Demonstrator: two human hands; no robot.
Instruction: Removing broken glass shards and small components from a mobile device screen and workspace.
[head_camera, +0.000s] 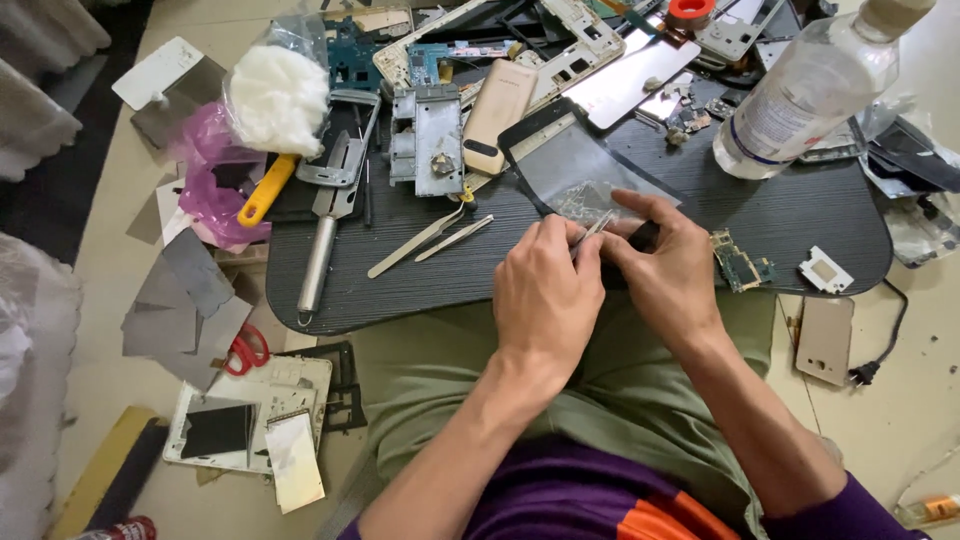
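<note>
A: What are the hands on?

B: The left hand (545, 290) pinches thin tweezers (592, 232); the right hand (665, 270) is closed on a small dark part (643, 237), pinning it at the near edge of the tabletop (400, 280), likely so it stays steady. The part itself is too hidden to identify.

A: And close by?

B: 1 clear bag (585, 200) just behind the fingers, on 1 dark glass panel (570, 160). 2 spare tweezers (430, 238) lie to the left, within reach. 1 green board (742, 265) sits just right of the right hand.

A: Further out?

B: 1 gold phone (500, 112), 1 bottle (810, 90), 1 cotton bag (278, 85), 1 yellow-handled tool (266, 188). On the floor, red scissors (245, 352) and 1 more gold phone (826, 340).
</note>
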